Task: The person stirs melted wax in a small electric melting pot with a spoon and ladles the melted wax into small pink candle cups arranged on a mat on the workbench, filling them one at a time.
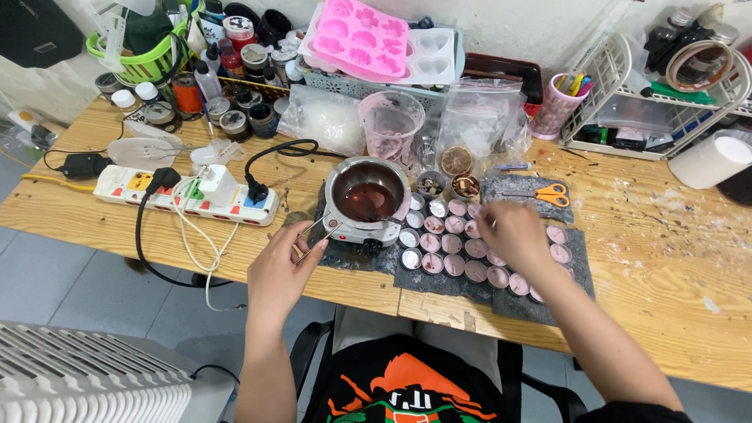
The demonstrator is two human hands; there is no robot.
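My left hand [280,266] grips the thin wire handle [313,233] of a small metal pot [368,190] holding dark reddish liquid, which sits on a little electric hotplate [362,232]. My right hand [513,233] hovers, fingers pinched together, over rows of small round foil cups [453,244] filled with pink wax on a dark grey mat [439,280]. Whether the fingers hold something tiny I cannot make out. Some cups nearest the pot look empty and silvery.
A white power strip [188,196] with plugs and cables lies left of the pot. Orange scissors [553,193], a pink measuring cup [390,121], plastic bags, silicone moulds [362,35] and jars crowd the back. A white wire rack [658,102] stands at right.
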